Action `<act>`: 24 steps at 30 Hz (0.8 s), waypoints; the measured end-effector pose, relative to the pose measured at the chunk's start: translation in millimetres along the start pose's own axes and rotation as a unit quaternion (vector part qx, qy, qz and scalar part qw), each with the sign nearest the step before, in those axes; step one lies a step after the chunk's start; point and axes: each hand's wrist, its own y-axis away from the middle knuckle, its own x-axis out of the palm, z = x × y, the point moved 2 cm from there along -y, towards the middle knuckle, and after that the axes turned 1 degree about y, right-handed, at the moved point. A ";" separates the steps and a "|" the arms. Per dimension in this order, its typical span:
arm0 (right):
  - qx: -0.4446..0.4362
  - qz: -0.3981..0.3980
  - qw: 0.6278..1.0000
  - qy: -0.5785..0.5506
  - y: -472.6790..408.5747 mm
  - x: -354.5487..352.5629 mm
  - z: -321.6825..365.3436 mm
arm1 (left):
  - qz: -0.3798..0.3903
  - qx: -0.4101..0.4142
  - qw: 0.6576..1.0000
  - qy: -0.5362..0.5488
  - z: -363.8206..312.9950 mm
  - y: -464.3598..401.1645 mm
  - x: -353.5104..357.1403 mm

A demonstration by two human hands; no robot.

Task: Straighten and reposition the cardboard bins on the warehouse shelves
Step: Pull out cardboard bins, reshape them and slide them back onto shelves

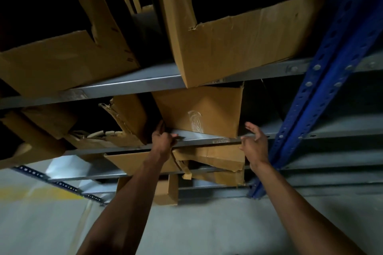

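Note:
A cardboard bin (199, 109) with a strip of clear tape on its front stands skewed on the middle grey shelf beam (207, 141). My left hand (163, 137) grips the bin's lower left corner, thumb up along its side and fingers curled at the front bottom edge. Just off the bin's lower right corner, my right hand (253, 142) is held with fingers spread and holds nothing; whether it touches the bin I cannot tell.
A blue perforated upright (323, 80) runs close to the right of my right hand. Two large bins (238, 43) (62, 62) sit on the shelf above. A torn bin (126, 118) leans on the left. Crushed bins (209, 161) fill the shelf below, over the concrete floor (207, 223).

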 end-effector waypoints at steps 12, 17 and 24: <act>0.024 -0.119 0.991 -0.057 15.9 -59.1 -20.6 | 0.068 0.048 0.989 -0.126 32.0 109.1 -6.4; 0.027 -0.142 0.986 -0.087 25.0 -95.1 -37.2 | 0.003 0.036 0.995 -0.091 46.7 148.9 -38.3; -0.070 -0.050 0.986 -0.143 31.0 -112.4 63.4 | -0.025 0.125 0.991 -0.040 -40.6 158.9 -1.6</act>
